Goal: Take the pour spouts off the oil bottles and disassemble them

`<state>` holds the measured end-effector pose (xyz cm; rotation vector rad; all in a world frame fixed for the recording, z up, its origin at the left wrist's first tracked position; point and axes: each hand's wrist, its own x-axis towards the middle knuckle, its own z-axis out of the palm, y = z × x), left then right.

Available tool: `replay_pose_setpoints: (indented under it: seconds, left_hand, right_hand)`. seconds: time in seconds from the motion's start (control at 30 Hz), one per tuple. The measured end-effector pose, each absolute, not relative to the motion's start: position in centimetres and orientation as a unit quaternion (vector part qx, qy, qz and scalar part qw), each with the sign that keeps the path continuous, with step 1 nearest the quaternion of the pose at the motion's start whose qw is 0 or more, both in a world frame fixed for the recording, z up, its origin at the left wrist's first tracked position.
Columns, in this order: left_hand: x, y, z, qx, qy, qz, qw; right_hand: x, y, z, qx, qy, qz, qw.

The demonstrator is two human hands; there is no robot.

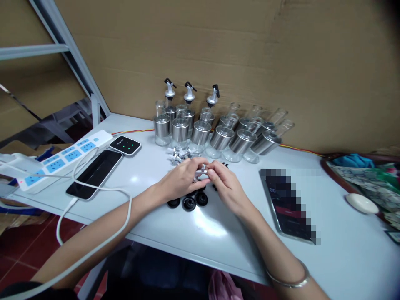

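In front of me my left hand (186, 177) is closed around a silver pourer spout (201, 171). My right hand (227, 185) pinches the spout's end at the fingertips; any small part there is hidden. Below the hands, several round black stoppers (189, 203) lie on the table. Just behind the left hand is a pile of loose silver spouts (177, 156). Small black pieces (225, 165) show past the right fingers. Farther back stand two rows of glass bottles with steel sleeves (180, 130); three in the rear row carry silver pourers with black levers (189, 93).
At left on the white table (140, 225) are a power strip (73, 155), a black phone (95, 174) and a small device (125, 145); a white cable (125, 227) crosses my left forearm. Rightward lie another phone (287, 208), a white oval object (361, 203) and a tray (331, 171).
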<state>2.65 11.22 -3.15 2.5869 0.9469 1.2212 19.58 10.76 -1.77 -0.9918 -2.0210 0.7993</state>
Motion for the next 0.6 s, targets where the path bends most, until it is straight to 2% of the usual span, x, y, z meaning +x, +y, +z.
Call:
replay_pose_setpoints:
  seconds: [0.27, 0.43, 0.5, 0.6]
  left_hand:
    - [2.9, 11.2, -2.8, 0.875, 0.265, 0.405, -0.006]
    - [2.8, 11.2, -2.3, 0.882, 0.270, 0.386, -0.033]
    - [2.7, 11.1, -2.0, 0.863, 0.312, 0.397, 0.026]
    - [2.7, 11.0, -1.6, 0.787, 0.379, 0.445, 0.197]
  right_hand:
    - [19.1, 10.4, -1.9, -0.424, -0.787, 0.277, 0.352]
    - [18.9, 10.6, -2.2, -0.454, -0.743, 0.291, 0.397]
    - [19.4, 10.9, -2.1, -0.466, -0.706, 0.324, 0.423]
    - [20.7, 11.7, -1.4, -0.469, -0.687, 0.355, 0.427]
